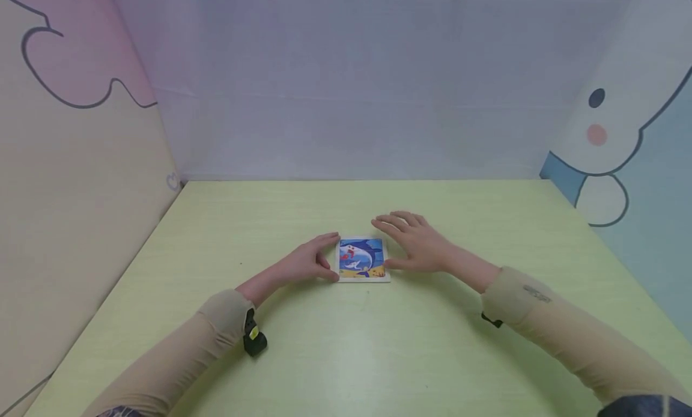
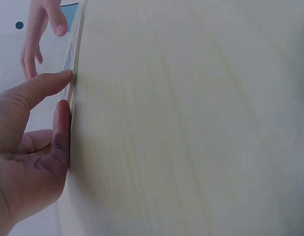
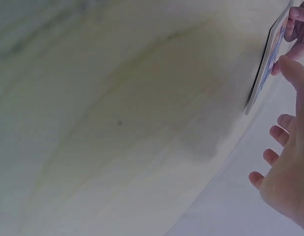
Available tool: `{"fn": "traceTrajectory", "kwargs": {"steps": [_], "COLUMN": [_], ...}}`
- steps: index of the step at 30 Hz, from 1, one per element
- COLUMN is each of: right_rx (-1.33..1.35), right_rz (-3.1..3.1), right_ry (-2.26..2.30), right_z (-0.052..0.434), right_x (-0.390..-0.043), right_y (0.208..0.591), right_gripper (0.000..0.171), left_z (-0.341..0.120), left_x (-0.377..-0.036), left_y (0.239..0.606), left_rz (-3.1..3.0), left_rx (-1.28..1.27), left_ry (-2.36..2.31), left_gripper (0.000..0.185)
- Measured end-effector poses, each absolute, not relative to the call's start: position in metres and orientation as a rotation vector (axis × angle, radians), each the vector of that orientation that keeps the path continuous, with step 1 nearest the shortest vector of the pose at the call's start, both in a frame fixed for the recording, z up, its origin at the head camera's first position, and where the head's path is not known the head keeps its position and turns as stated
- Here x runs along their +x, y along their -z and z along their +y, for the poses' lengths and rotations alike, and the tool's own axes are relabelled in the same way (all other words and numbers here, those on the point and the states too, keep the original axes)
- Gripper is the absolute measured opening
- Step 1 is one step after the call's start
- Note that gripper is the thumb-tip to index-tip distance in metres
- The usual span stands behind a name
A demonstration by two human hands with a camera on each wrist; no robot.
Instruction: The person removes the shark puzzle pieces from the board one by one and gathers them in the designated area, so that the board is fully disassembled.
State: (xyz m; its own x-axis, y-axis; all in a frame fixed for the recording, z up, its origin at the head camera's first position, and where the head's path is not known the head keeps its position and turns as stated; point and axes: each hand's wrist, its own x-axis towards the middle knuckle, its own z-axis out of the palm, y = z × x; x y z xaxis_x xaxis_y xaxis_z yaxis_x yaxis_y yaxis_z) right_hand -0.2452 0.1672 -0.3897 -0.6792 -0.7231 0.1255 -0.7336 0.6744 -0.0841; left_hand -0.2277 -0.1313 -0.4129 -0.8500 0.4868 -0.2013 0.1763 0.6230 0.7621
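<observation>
Filling the lower half of the head view, the green desk (image 1: 346, 345) runs back to pastel cartoon walls (image 1: 75, 134). Sleeved arms reach in from the bottom corners toward the middle of the frame. At centre, the right hand (image 1: 416, 244) hovers wide with straight fingers just right of the puzzle, thumb near its edge. Left of it, the left hand (image 1: 310, 262) brackets the puzzle's left edge between thumb and fingers. Smallest, the square dolphin puzzle (image 1: 363, 259) lies flat at desk centre.
</observation>
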Motion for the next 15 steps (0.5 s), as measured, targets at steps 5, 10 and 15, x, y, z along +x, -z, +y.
{"fn": "traceTrajectory", "kwargs": {"steps": [5, 10, 15], "right_rx": [1.204, 1.164, 1.101], "right_rz": [-2.868, -2.931, -2.975], "right_ry": [-0.302, -0.362, -0.383], "right_z": [0.160, 0.153, 0.146], "right_x": [-0.248, -0.251, -0.256], "right_y": [0.393, 0.394, 0.395], "right_gripper": [0.078, 0.061, 0.045], "left_z": [-0.131, -0.130, -0.129], "left_x": [-0.230, -0.231, -0.230], "left_y": [0.414, 0.414, 0.413], "left_rz": [2.451, 2.453, 2.451], "left_rx": [0.547, 0.545, 0.539], "left_ry": [-1.080, -1.074, -1.068], "left_gripper": [0.090, 0.089, 0.089]}}
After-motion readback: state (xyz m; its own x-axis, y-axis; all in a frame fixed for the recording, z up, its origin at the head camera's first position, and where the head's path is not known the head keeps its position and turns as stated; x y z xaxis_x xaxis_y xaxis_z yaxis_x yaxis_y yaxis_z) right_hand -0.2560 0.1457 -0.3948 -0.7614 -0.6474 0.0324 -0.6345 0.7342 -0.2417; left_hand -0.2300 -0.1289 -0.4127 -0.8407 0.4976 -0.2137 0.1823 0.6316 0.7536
